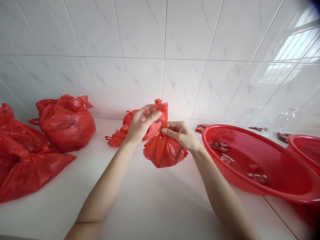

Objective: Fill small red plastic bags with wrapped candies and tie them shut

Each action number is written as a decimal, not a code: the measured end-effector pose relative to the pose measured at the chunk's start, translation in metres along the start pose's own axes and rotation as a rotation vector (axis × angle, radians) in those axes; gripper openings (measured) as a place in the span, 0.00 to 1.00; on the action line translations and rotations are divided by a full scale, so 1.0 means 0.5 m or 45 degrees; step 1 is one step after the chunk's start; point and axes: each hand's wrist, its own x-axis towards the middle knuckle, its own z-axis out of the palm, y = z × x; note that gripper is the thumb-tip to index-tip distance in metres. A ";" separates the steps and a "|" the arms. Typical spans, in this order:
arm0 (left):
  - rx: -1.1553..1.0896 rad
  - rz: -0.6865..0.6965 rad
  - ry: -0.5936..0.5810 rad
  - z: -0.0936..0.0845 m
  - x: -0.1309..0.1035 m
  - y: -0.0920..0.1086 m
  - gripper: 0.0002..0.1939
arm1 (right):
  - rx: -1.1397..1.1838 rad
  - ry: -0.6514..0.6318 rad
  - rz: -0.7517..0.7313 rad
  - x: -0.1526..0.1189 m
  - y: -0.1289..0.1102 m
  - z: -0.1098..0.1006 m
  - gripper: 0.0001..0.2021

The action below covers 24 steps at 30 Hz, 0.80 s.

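Observation:
A small red plastic bag (165, 151) hangs just above the white counter, its filled lower part bulging and its neck gathered tight. My left hand (142, 121) pinches the upper end of the bag between thumb and fingers. Lower down, at the base of the neck, my right hand (181, 133) grips the twisted plastic with thumb and forefinger. Dark shapes show through the thin film, but I cannot make out what they are. Behind my left hand lie more small red bags (117, 137), partly hidden by it.
Large filled red bags (67, 123) stand at the left. On the right is a red perforated basket (275, 160) with several small wrapped packets (226, 158) inside. A second red basket (305, 146), a clear plastic bottle (283, 118) and loose packets (200, 128) sit near the tiled wall (142, 33).

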 end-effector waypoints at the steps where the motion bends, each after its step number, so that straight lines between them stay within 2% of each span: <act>1: 0.070 -0.030 -0.092 0.001 -0.002 0.003 0.14 | 0.016 0.017 -0.024 0.001 0.001 -0.001 0.15; 3: 0.230 -0.053 -0.239 0.003 -0.007 0.006 0.13 | 0.011 0.041 -0.067 0.002 0.003 -0.001 0.16; 5: 0.377 -0.007 -0.278 0.005 -0.011 0.003 0.10 | -0.030 0.048 -0.086 0.003 0.003 0.001 0.17; 8: 0.516 0.084 -0.223 0.009 -0.014 -0.003 0.12 | -0.106 0.022 -0.075 0.001 -0.003 0.005 0.18; 11: 0.503 0.113 -0.148 0.009 -0.013 -0.002 0.14 | -0.169 -0.010 -0.060 -0.004 -0.018 0.005 0.18; 15: 0.398 0.109 0.046 -0.007 -0.009 0.000 0.18 | -0.336 0.114 -0.079 -0.017 -0.049 -0.015 0.18; 19: 0.415 0.084 0.257 -0.060 -0.016 -0.005 0.19 | -0.516 0.344 -0.064 -0.040 -0.087 -0.045 0.19; 22: 0.461 0.021 0.379 -0.133 -0.036 0.013 0.20 | -0.650 0.438 -0.017 -0.060 -0.114 -0.063 0.18; 24: 0.542 -0.012 0.507 -0.196 -0.053 0.045 0.21 | -0.721 0.490 -0.020 -0.072 -0.127 -0.072 0.17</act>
